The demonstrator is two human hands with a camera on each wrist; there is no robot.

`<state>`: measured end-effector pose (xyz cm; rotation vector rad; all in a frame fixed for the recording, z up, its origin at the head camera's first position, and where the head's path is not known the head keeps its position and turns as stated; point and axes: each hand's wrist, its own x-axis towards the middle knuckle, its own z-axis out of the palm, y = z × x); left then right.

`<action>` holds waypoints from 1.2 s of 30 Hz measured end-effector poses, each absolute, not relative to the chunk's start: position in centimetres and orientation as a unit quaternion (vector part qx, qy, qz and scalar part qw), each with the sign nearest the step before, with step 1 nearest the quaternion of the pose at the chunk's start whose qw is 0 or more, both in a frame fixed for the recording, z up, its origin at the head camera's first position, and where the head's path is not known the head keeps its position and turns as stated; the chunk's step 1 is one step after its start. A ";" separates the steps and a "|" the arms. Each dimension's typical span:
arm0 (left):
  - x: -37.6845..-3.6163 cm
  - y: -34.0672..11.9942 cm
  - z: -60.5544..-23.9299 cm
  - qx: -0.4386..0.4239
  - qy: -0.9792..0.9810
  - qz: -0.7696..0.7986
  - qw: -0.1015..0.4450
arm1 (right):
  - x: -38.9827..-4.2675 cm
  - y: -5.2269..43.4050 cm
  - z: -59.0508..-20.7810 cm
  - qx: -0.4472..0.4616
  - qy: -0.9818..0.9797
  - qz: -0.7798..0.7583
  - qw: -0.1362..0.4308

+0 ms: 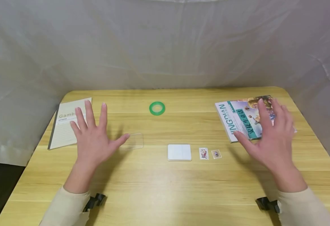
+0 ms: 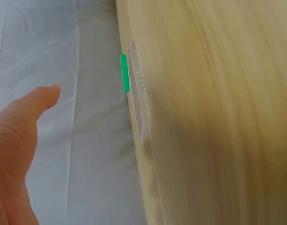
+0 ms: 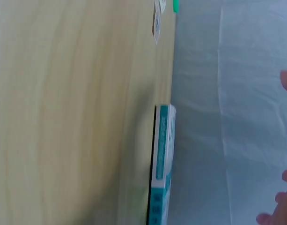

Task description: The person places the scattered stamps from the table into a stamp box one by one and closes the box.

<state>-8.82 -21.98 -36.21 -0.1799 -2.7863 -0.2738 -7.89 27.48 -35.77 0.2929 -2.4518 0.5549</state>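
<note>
Both hands hover over a wooden table [image 1: 165,188] with fingers spread, holding nothing. My left hand [image 1: 92,138] is above the table's left side, its thumb next to a clear plastic sheet [image 1: 133,141], its fingers over the edge of a cream notebook [image 1: 66,124]. The clear plastic sheet [image 2: 139,96] also shows edge-on in the left wrist view. My right hand [image 1: 269,135] hangs over a teal and white book [image 1: 239,121]; the book [image 3: 161,164] appears edge-on in the right wrist view. Between the hands lie a white square pad [image 1: 179,152] and two small picture cards [image 1: 203,153] [image 1: 216,154].
A green tape ring [image 1: 157,108] lies at the back middle of the table. White cloth [image 1: 165,44] hangs behind and on both sides. The table's front half is bare wood. Black wrist mounts [image 1: 95,201] show at both sleeves.
</note>
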 end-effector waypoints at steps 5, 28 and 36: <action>-9.0 -21.0 -36.2 -0.105 -0.954 -0.177 0.217 | -7.8 25.8 -36.0 0.124 -0.887 0.285 0.342; -8.1 -12.2 -37.4 -0.154 -0.829 -0.538 -0.011 | -6.1 21.1 -38.3 0.107 -0.861 0.495 0.040; -8.1 -10.9 -38.9 -0.167 -0.829 -0.527 -0.080 | -6.4 21.1 -39.3 0.111 -0.873 0.474 -0.021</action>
